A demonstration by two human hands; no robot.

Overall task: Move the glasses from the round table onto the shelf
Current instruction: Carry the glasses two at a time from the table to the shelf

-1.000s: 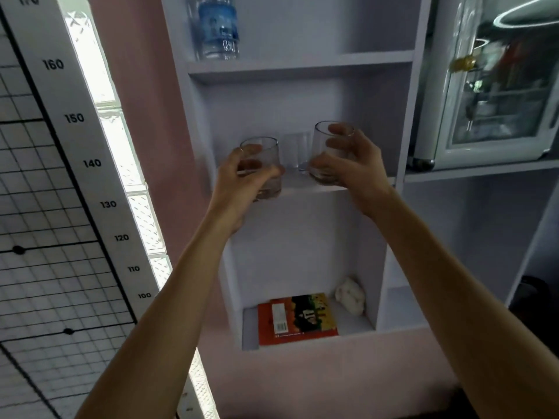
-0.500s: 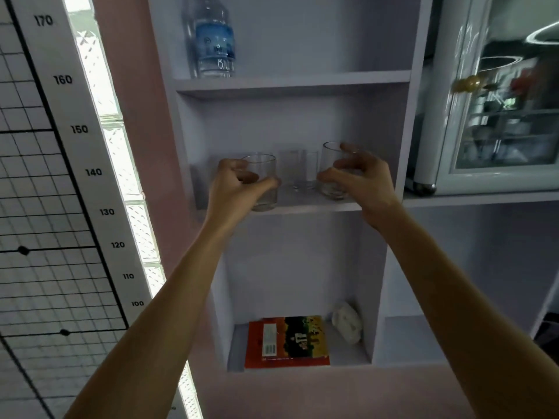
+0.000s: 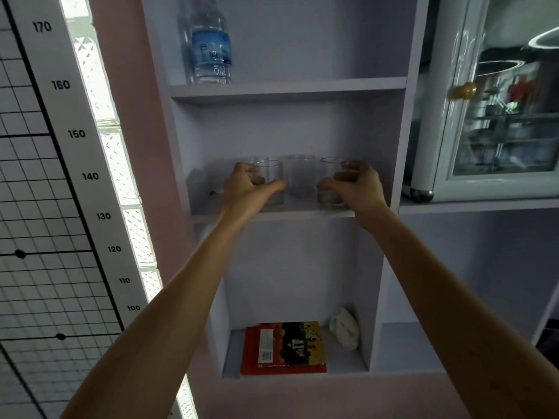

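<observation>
Four clear glasses stand on the middle board of the lilac shelf point(image 3: 272, 213), and all look empty. The left glass point(image 3: 270, 182) sits at the front with another glass point(image 3: 257, 161) just behind it at 11 o'clock; a taller glass point(image 3: 301, 175) stands between the hands, and the right glass point(image 3: 331, 182) is at its 3 o'clock. A water bottle point(image 3: 211, 43) stands on the board above; a book point(image 3: 284, 347) and a crumpled white thing point(image 3: 344, 328) lie in the bottom bay. A glass-door cabinet point(image 3: 499, 116) sits at 3 o'clock. The left hand point(image 3: 246, 192) is wrapped around the left glass, and the right hand point(image 3: 354, 186) is curled around the right glass, both arms reaching up.
</observation>
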